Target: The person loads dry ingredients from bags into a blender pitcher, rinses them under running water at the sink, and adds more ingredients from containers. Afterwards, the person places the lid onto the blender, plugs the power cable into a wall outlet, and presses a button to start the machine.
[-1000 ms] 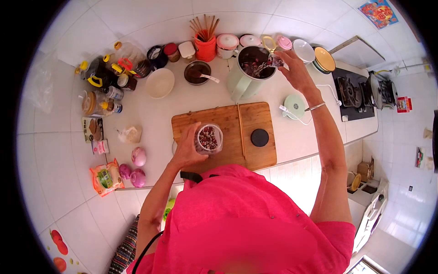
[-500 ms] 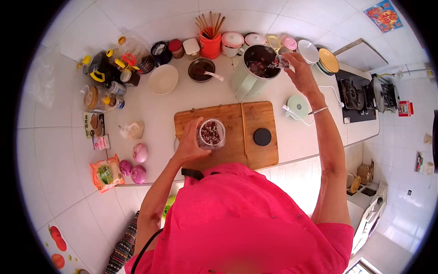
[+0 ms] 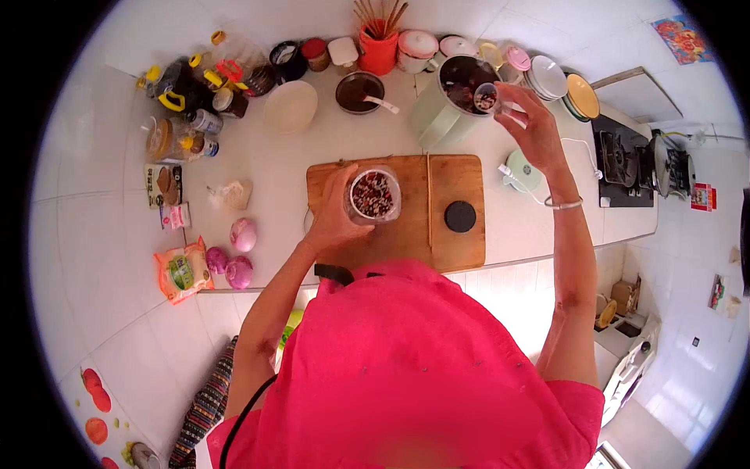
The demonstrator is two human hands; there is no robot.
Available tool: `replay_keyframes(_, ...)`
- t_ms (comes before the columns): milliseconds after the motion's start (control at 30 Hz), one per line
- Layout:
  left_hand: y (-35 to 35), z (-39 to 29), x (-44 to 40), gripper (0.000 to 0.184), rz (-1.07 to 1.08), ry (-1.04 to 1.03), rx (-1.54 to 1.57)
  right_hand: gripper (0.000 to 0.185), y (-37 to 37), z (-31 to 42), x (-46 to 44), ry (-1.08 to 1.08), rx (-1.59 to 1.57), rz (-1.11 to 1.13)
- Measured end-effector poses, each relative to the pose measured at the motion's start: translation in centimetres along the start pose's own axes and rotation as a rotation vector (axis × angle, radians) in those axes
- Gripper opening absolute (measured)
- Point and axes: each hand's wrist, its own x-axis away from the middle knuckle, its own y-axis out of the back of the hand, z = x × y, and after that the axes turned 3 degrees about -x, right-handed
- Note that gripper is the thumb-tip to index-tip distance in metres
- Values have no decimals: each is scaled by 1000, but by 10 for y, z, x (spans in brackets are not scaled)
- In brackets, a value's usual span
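My left hand point(image 3: 337, 209) is wrapped round a clear jar point(image 3: 391, 205) of mixed dark red, black and white grains, above the wooden cutting board point(image 3: 344, 254). In my right hand point(image 3: 531, 121) is a small clear cup point(image 3: 486, 97) with some of the same mix in it. The cup is at the near right rim of a tall pale green pot point(image 3: 441, 117), whose inside looks dark with reddish bits. On the board lie a round black lid point(image 3: 460, 216) and a thin wooden stick point(image 3: 429, 199).
A pale green lid point(image 3: 525, 170) with a white cord lies to the right. Further right is a gas stove point(image 3: 619, 160). A metal bowl with a spoon point(image 3: 355, 92) and a white bowl point(image 3: 290, 107) stand at the back. Bottles and red onions point(image 3: 239, 272) are on the left.
The cup has turned from tipped over the pot, pouring grains, to more upright at its rim. My left hand still holds the jar. The whole view has shifted slightly.
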Motion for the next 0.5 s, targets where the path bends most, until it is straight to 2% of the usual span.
replay_keyframes(100,2,-7,-4,100,-29,-41,-4,47,-23,28,12,238,162,162)
replay_keyframes(200,7,-20,-9,98,-53,-68,-12,51,-59,48,24,360,178,331)
replay_keyframes(300,5,-18,-13,98,-59,-104,-43,50,-97,74,36,147,244,510)
replay_keyframes(400,5,-15,-10,98,-56,-59,-3,47,-124,74,42,268,371,449)
replay_keyframes(500,10,-11,-5,99,-49,-52,29,45,-118,66,37,172,138,439)
